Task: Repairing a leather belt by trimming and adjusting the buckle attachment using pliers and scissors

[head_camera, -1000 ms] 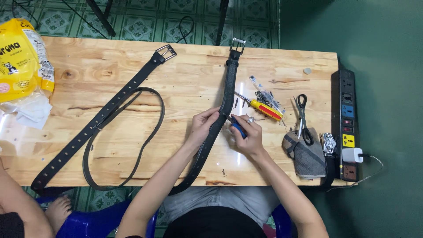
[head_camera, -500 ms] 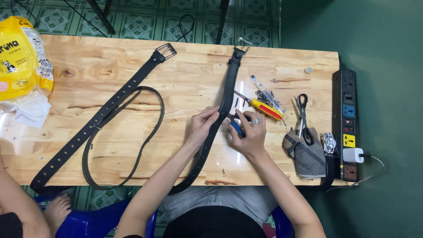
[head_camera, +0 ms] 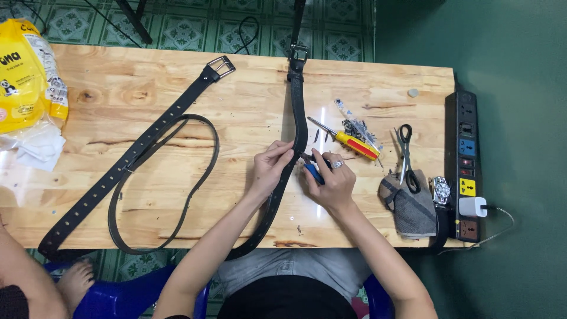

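Note:
A black belt [head_camera: 297, 112] runs from its metal buckle [head_camera: 298, 52] at the table's far edge toward me and off the near edge. My left hand [head_camera: 269, 168] pinches the belt at its middle. My right hand [head_camera: 331, 180], with a ring on one finger, is closed around a blue-handled tool [head_camera: 314, 173] whose tip touches the belt beside my left fingers. A second black belt [head_camera: 142, 147] with punched holes lies diagonally across the left half of the wooden table [head_camera: 177, 82], with a thin black strap [head_camera: 201, 195] looped beside it.
A yellow-and-red screwdriver [head_camera: 354, 143], a small pile of metal bits [head_camera: 354, 127], scissors [head_camera: 405, 147], a grey cloth [head_camera: 410, 204] and a wristwatch [head_camera: 439, 190] lie at right. A black power strip [head_camera: 463, 159] lines the right edge. A yellow bag [head_camera: 26, 77] sits far left. Another person's foot [head_camera: 74, 283] shows below.
The belt has slid a little toward the far edge, so its buckle now sits at the table's rim. Both hands remain on the belt at its middle.

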